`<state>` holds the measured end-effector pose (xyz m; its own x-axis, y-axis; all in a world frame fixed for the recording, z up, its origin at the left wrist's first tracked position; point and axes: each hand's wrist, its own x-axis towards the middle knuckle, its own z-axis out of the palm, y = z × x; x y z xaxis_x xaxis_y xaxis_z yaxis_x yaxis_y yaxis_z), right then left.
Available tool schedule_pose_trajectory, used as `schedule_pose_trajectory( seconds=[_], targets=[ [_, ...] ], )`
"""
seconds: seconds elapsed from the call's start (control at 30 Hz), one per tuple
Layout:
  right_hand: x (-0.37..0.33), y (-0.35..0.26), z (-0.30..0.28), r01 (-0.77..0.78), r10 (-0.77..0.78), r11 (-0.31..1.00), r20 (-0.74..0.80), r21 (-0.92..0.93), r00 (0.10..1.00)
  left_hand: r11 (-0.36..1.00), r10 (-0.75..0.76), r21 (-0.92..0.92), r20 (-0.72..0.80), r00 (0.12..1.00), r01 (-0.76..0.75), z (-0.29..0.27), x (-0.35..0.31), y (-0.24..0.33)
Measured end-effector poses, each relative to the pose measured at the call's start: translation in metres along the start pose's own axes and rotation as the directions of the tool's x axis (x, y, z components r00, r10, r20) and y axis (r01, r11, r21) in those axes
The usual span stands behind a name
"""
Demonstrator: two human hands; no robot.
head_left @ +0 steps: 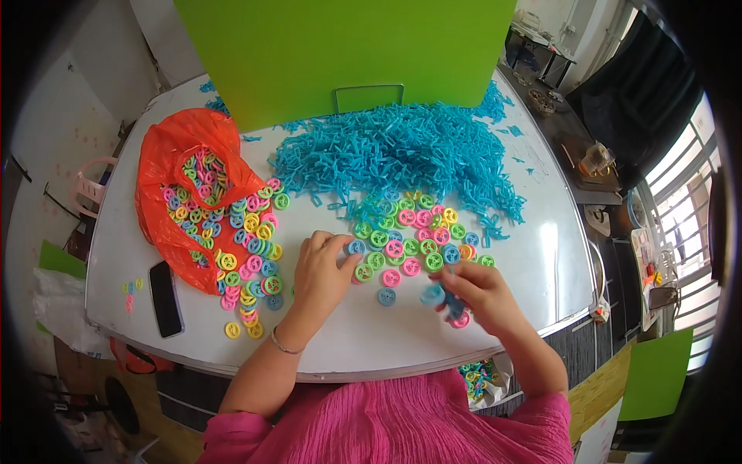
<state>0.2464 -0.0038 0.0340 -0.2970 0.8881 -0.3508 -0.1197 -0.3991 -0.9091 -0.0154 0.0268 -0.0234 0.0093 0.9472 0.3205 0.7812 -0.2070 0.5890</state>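
My left hand [318, 267] is closed at the fingertips on a small blue plastic wheel [355, 247], at the left edge of a loose spread of wheels. My right hand [481, 292] is closed in a pinch over the right part of that spread. Blue plastic pieces [433, 295], smeared by motion, stick out from its fingers; their exact shape cannot be made out. Between the hands lie pink, green, yellow and blue spoked wheels [391, 278], with a single blue wheel [386, 297] nearer to me. Behind them rises a big heap of small blue plastic clips [402, 151].
A red plastic bag [174, 243] spills many coloured wheels at the left, beside a dark phone [166, 300]. A green board with a wire handle [369, 97] stands behind the heap on the white table [348, 348]. Below the table edge sits a bag of coloured parts [481, 379].
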Motion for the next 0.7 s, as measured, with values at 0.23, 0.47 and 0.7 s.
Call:
schedule_pose_trajectory(
  seconds=[0.23, 0.47, 0.7],
  targets=[
    [-0.078, -0.035, -0.065, 0.222, 0.365, 0.405, 0.380, -0.887, 0.850, 0.979, -0.065, -0.192, 0.039, 0.997, 0.071, -0.003, 0.003, 0.007],
    [-0.073, -0.053, -0.060, 0.300, 0.320, 0.430, 0.454, -0.852, 0.831, 0.954, -0.096, -0.287, -0.020, 0.995, 0.086, -0.008, 0.007, 0.012],
    [0.042, -0.044, 0.035, 0.513, -0.418, 0.219, 0.395, -0.830, 0.818, 0.946, -0.106, -0.310, -0.030, 0.994, 0.092, -0.014, 0.006, 0.008]
  ],
)
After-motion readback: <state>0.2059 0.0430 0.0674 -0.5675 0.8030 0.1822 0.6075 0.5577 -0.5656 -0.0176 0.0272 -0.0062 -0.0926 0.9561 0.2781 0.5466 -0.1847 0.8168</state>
